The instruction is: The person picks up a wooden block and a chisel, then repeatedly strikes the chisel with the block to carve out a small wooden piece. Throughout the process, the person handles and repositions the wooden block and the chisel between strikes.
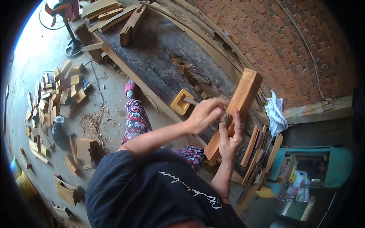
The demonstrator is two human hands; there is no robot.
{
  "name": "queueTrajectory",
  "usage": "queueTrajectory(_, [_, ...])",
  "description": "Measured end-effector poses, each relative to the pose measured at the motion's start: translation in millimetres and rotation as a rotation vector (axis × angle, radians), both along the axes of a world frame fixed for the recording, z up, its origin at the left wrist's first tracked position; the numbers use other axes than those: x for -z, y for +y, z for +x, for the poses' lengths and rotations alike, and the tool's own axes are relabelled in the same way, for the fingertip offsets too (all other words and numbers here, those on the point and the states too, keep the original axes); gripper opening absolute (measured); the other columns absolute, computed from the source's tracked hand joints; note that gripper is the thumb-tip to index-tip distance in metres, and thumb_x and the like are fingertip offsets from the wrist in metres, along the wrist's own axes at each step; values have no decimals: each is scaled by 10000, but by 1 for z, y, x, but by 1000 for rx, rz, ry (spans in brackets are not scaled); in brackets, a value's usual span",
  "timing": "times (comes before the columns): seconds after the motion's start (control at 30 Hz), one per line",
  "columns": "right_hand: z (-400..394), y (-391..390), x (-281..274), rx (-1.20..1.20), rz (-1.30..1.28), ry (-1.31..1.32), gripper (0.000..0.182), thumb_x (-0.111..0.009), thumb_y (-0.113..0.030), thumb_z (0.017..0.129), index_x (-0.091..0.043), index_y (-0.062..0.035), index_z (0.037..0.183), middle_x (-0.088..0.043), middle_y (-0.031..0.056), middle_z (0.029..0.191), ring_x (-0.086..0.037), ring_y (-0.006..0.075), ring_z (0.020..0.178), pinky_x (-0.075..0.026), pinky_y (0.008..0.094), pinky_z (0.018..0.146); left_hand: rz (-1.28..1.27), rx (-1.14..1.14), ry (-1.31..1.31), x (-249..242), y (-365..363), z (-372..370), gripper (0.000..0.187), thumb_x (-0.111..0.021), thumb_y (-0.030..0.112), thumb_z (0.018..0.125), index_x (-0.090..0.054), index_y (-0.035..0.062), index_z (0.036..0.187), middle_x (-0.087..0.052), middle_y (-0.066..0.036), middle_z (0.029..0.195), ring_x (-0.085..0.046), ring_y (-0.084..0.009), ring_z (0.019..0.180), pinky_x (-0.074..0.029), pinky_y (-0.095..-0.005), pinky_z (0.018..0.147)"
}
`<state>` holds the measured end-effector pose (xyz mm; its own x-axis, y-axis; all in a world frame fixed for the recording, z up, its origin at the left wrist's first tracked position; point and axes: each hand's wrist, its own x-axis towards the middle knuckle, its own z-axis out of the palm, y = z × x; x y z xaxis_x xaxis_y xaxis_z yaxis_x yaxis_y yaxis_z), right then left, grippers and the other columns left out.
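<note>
A squared wooden beam [243, 93], orange-brown, is held at a slant over the bench. My right hand [230, 142] grips its lower part, thumb on the near side and fingers against the wood. My left hand [207, 114] is closed, its fingertips at the beam's face beside a small brownish wad [226, 119]; what the wad is made of I cannot make out. Left of that hand, on the bench edge, sits a yellow square container [181, 102] with a flat-handled tool [191, 100] leaning in it.
The dark workbench [152, 60] carries shavings and stacked boards [114, 15]. Wood offcuts [49, 102] litter the floor at left, near a fan [70, 22]. Wooden strips [254, 148], a white plastic bag [276, 114] and a green machine [338, 167] stand at right by the brick wall [273, 45].
</note>
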<state>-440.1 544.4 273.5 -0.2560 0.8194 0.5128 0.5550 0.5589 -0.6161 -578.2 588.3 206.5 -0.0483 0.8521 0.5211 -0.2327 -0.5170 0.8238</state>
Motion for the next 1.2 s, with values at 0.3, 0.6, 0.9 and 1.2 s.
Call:
queueTrajectory(0.3, [28,-15,44,50,-303,223,695,-726,-117,879,-386,-41,1480,-449,184,1450,-455,285,1314,-370,392,1079,184,-123,171,-4,6,-33,557,-852,435,703,-586,48,1002,-626,-83,929,-633,-216,865,-505,-348,761])
queueTrajectory(0.6, [29,-29,50,110,-273,282,892,-724,-92,858,-166,-59,1555,-351,200,1516,-441,286,1311,-435,363,1029,-120,-191,-466,-7,41,-68,226,-603,90,950,-446,112,789,-447,4,614,-390,-84,511,-327,-267,468])
queueTrajectory(0.9, [45,-34,63,157,-372,415,897,-749,-161,829,-202,-3,1522,-494,209,1328,-562,259,1143,-480,384,965,-113,-260,-116,-1,28,-54,260,-659,126,937,-482,102,748,-484,41,593,-427,-46,506,-330,-226,457])
queueTrajectory(1.2, [47,-51,-8,265,-57,576,706,-609,-73,813,-308,43,1441,-543,224,1164,-593,241,842,-501,365,834,67,-286,301,7,0,3,371,-833,241,765,-544,46,639,-528,-100,581,-559,-235,508,-416,-340,477])
